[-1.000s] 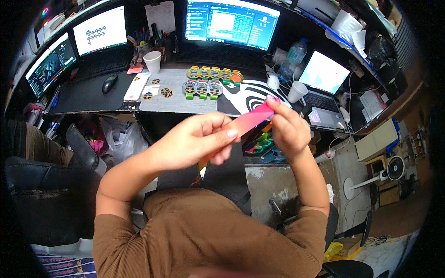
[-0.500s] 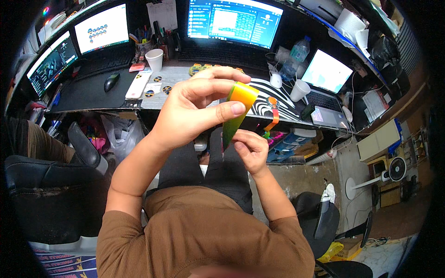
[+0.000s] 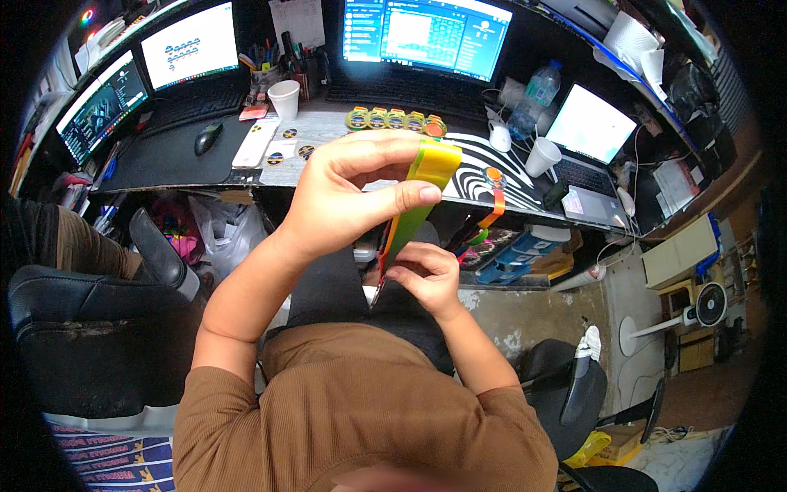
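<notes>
A shiny yellow, green and orange ribbon (image 3: 434,164) hangs folded in front of me, above my lap. My left hand (image 3: 340,193) pinches its upper fold between thumb and fingers. Lower down, the fingers of my right hand (image 3: 430,277) are closed at the ribbon's narrow lower end, where a reddish part shows. Beyond my hands, a row of several medals (image 3: 393,120) lies on the desk. Another medal (image 3: 494,176) rests near the desk's front edge, its orange ribbon (image 3: 493,210) hanging over.
Round stickers (image 3: 306,153) and a white phone-like slab (image 3: 256,144) lie left of the medals. White cups (image 3: 284,99) (image 3: 543,156) stand on the desk, with a mouse (image 3: 208,138), a bottle (image 3: 534,100) and an open laptop (image 3: 589,156). Chairs (image 3: 102,344) flank me.
My right hand has moved left and slightly down with the ribbon's lower end. The left hand keeps its pinch on the upper fold. The view has shifted a little, uncovering the medal row.
</notes>
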The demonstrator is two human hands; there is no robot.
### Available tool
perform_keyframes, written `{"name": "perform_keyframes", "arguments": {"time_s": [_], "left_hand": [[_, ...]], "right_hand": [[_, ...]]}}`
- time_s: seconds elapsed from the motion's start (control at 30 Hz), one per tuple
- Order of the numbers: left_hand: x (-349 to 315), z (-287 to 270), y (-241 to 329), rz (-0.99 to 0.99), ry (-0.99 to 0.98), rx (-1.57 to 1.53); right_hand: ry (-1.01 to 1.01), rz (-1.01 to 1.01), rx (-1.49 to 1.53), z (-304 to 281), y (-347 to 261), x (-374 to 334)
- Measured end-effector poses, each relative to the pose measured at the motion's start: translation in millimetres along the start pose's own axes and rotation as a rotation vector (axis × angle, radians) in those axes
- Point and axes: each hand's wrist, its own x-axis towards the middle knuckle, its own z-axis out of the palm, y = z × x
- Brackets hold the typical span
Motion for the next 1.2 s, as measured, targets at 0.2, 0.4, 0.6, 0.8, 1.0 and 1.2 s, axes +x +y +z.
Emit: {"name": "perform_keyframes", "arguments": {"time_s": [0.2, 0.4, 0.6, 0.8, 1.0, 1.2], "left_hand": [[-5, -5, -1, 0.048, -0.079, 0.074], [-7, -7, -5, 0.058, -0.067, 0.133], [-11, -7, -10, 0.034, -0.038, -0.047], [-13, -6, -15, -0.076, 0.008, -0.113], [-5, -12, -26, 0.086, 0.114, 0.424], [-1, -29, -33, 0.076, 0.001, 0.48]], "right_hand": [[-0.047, 0.045, -0.029, -2, -10, 6], [-0.042, 0.097, -0.07, 1, -11, 6], [0.01, 0.044, -0.084, 2, -10, 5], [0.007, 0.043, -0.06, -1, -6, 3], [0.054, 0.133, 0.227, 7, -6, 0], [0.191, 0.446, 0.327, 2, -16, 1]]}}
